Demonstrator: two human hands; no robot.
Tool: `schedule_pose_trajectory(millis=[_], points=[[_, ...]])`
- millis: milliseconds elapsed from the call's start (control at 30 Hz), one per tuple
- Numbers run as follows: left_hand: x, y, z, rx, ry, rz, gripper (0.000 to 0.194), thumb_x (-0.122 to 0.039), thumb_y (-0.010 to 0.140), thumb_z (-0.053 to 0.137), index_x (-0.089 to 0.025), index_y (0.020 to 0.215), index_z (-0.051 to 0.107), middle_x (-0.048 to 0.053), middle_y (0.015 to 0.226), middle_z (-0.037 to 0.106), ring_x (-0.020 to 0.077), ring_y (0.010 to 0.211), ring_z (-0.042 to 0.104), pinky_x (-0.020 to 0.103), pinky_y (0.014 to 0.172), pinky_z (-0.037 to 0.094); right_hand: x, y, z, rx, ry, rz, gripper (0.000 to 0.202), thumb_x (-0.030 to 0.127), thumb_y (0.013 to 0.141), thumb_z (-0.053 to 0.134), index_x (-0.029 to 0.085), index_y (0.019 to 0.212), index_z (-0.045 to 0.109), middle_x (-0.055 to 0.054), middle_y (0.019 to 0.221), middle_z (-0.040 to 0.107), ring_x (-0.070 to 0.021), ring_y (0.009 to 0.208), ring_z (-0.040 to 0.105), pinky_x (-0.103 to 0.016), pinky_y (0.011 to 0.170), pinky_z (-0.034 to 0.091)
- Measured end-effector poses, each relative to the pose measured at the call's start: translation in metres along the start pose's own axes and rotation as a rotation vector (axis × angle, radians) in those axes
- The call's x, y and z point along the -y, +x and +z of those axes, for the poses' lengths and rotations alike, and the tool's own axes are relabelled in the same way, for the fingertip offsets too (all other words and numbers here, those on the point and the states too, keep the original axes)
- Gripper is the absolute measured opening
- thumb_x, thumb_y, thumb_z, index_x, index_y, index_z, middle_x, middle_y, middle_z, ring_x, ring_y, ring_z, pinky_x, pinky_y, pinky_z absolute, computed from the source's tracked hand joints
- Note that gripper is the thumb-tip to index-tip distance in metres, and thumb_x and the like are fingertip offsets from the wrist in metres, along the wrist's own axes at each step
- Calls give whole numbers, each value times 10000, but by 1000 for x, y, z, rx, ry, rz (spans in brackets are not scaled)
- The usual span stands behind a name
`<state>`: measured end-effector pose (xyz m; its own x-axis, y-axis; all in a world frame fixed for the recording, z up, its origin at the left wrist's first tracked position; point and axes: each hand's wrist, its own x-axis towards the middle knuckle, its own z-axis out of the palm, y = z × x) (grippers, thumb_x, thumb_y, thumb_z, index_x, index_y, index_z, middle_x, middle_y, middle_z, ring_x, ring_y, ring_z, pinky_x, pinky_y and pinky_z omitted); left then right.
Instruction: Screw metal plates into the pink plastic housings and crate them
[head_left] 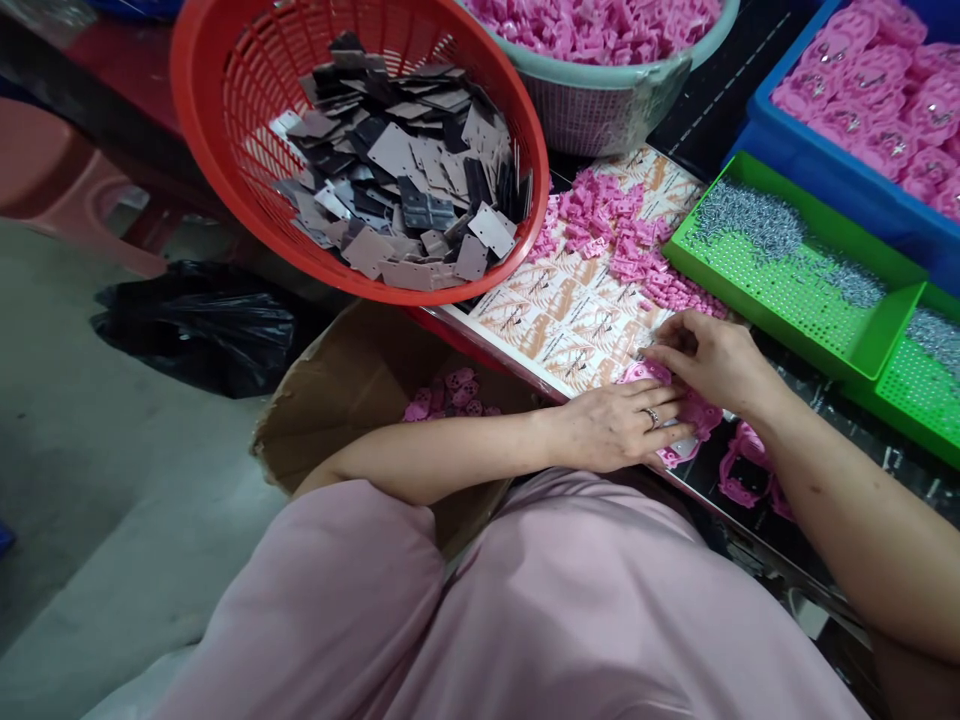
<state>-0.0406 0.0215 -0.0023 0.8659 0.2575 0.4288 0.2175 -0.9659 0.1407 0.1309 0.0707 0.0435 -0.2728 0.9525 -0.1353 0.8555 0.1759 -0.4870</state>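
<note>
My left hand, with a ring on one finger, lies over a pink plastic part at the table's front edge and holds it down, its fingers reaching across the part. A pale flat piece shows within that part below the fingers. Above the same part is my right hand, thumb and forefinger closed together; whatever they pinch is too small to make out. Another pink frame-like part lies on the dark tabletop beneath my right forearm. Small pink pieces are heaped beyond my hands.
A red basket of grey and black plates leans at the left. Behind stands a pale green basket of pink pieces. Green trays hold small screws; a blue crate holds pink parts. An open cardboard box sits below the table edge.
</note>
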Motion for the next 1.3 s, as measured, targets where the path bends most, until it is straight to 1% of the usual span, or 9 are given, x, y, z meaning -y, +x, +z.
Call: schedule_pose_trajectory(millis=[133,233,367,500,633,767,867,1067,1300], points=[[0,0,0,8,-6,-9,445,-409,981,442,-101,1255,609,166,1246,632,250,1245,541,396,1077,420,-1,-2,-2,-6,21,-16,184,351,766,695,175,782,645,-8,643,640,-104,542,529,-241,557,407],[0,1,0,10,-20,-18,442,-413,970,466,-99,1241,620,169,1258,625,264,1257,534,394,1078,420,0,2,-10,-41,25,-72,228,378,774,694,181,888,682,-18,706,663,-111,570,555,-251,581,440],[0,3,-1,28,-42,-22,446,-421,963,477,-97,1233,624,162,1283,613,272,1274,519,378,1073,423,7,22,-11,-146,-188,-121,251,364,846,616,174,973,719,-87,880,670,-172,714,604,-325,710,472],[0,0,-2,36,-38,-48,446,-429,964,472,-102,1225,627,149,1253,634,264,1224,558,385,1059,437,14,37,-5,-83,-317,-103,201,263,842,575,142,922,713,-136,982,643,-236,838,614,-370,759,470],[2,-5,-3,9,-14,-60,440,-401,957,496,-91,1249,604,162,1283,613,271,1270,523,408,1083,415,5,18,-23,-105,-78,-113,207,319,856,572,178,966,676,-77,920,680,-170,766,627,-316,736,475],[4,-6,-4,-35,-16,-47,436,-395,953,504,-75,1229,615,174,1272,619,285,1286,515,425,1081,417,-22,-20,-44,28,281,76,302,465,783,664,190,907,686,-29,746,698,-132,648,619,-269,643,467],[5,-3,-5,-55,-16,-18,447,-427,953,493,-72,1178,644,178,1225,646,283,1248,551,423,1062,438,-37,-35,-40,92,393,204,414,565,689,719,177,833,722,-36,733,700,-120,608,584,-261,604,455],[7,0,-7,-16,-19,14,454,-446,962,469,-87,1172,652,154,1202,664,264,1217,575,417,1049,455,-41,-30,-24,95,323,165,468,611,725,651,174,847,762,-56,782,723,-154,669,615,-284,642,465],[7,-2,-5,-45,-9,24,454,-436,969,464,-80,1182,649,134,1210,665,266,1221,570,404,1046,459,-37,-20,-30,209,170,75,378,554,763,624,209,833,764,-34,789,732,-161,700,637,-295,687,463]])
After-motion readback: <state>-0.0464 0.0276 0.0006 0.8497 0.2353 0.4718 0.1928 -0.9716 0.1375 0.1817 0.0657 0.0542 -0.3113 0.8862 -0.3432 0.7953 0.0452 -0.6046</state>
